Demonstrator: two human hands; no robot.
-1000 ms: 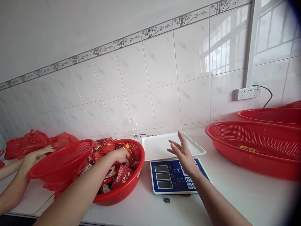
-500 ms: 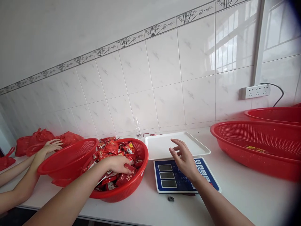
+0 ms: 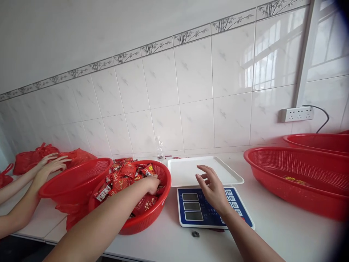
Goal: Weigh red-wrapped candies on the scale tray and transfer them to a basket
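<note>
My left hand (image 3: 152,183) reaches into a round red basket (image 3: 152,217) heaped with small red packets (image 3: 122,177), its fingers curled down among them at the right side. What they grip is hidden. My right hand (image 3: 213,185) hovers open, fingers loosely spread, over the front edge of a white tray (image 3: 188,171) that sits on a blue-faced scale (image 3: 199,211).
Another person's two hands (image 3: 50,164) rest on red plastic bags (image 3: 32,160) at the far left, behind an empty red basket (image 3: 73,182). Two big oval red baskets (image 3: 300,196) stand at the right. A wall socket (image 3: 296,114), a small clear bottle (image 3: 160,148), and a small dark object (image 3: 194,234) are also in view.
My left hand moved deeper and to the right inside the packet basket. My right hand lowered slightly toward the tray edge. The other person's hands shifted on the bags.
</note>
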